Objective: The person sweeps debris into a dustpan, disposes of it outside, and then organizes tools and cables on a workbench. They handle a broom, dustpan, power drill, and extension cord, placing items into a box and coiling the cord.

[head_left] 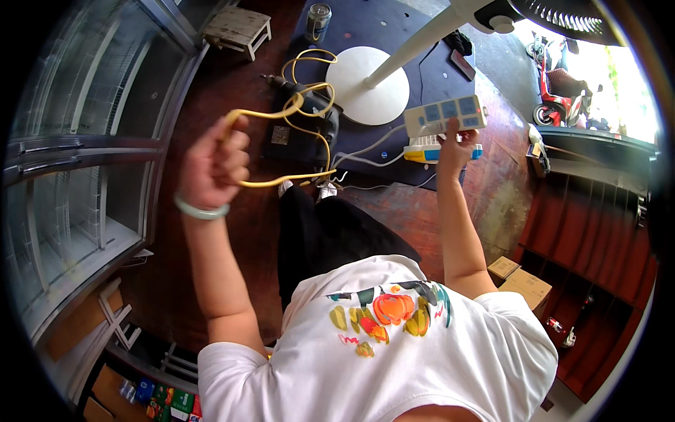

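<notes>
My left hand (216,160) is raised at the left, its fingers closed on a yellow power cord (264,114). The cord hangs in loose loops over a dark power drill (320,116) that lies on the low dark-blue table. My right hand (458,146) grips the lower edge of a white power strip (444,114) with blue socket faces. A pale cable (373,146) runs left from the strip. Just behind that hand lies a white, blue and yellow box (423,152), partly covered by it. Whatever plug end my left fingers may cover is hidden.
On the dark-blue table (355,29) stand a fan's round white base (351,84) and a can (318,22); a phone (462,65) lies near its right edge. A wooden stool (238,29), glass cabinets (91,204) and cardboard boxes (524,285) stand around.
</notes>
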`<state>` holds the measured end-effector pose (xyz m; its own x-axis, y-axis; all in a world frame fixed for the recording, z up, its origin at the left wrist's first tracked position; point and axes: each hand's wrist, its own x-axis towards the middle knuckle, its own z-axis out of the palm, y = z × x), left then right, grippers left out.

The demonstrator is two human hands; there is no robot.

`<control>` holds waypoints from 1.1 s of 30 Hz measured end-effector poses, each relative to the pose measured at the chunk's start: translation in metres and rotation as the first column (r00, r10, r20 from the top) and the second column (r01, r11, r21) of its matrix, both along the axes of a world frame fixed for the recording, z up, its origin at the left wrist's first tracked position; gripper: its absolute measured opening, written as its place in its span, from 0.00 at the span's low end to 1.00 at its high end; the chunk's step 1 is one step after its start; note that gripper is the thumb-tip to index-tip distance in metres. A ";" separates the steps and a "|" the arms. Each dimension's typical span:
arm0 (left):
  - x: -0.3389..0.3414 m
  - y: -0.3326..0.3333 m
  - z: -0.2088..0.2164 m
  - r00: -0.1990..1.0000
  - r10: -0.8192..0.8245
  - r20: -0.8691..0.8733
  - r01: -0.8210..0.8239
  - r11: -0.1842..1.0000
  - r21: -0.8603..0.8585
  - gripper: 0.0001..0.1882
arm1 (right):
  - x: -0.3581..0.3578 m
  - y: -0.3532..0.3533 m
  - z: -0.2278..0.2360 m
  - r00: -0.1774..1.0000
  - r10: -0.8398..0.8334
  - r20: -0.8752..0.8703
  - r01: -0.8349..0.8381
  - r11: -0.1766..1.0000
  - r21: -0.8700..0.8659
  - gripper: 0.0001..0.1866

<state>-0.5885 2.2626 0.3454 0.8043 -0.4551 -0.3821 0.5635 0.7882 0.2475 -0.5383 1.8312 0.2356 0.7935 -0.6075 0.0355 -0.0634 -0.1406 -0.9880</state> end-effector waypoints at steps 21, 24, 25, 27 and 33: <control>-0.048 0.234 0.067 0.846 0.507 0.163 -0.364 0.327 0.872 0.13 | 0.009 -0.071 0.098 0.867 -0.087 0.491 0.310 0.866 -0.393 0.23; -0.049 0.239 0.073 0.871 0.398 0.289 -0.491 0.676 0.550 0.14 | 0.014 -0.057 0.062 0.906 0.188 0.378 -0.080 0.956 -0.283 0.26; -0.041 0.234 0.073 0.886 0.367 0.284 -0.460 0.772 0.438 0.15 | 0.019 -0.054 0.041 0.948 0.215 0.235 -0.128 0.932 -0.338 0.25; -0.027 0.200 0.081 0.888 0.387 0.249 -0.457 0.801 0.386 0.16 | 0.032 -0.020 0.018 0.932 0.361 0.000 -0.330 0.853 -0.403 0.21; -0.010 0.116 0.112 0.853 0.510 0.111 -0.521 0.845 0.117 0.16 | 0.078 0.029 -0.066 0.819 0.221 -0.530 -0.499 0.730 -0.467 0.20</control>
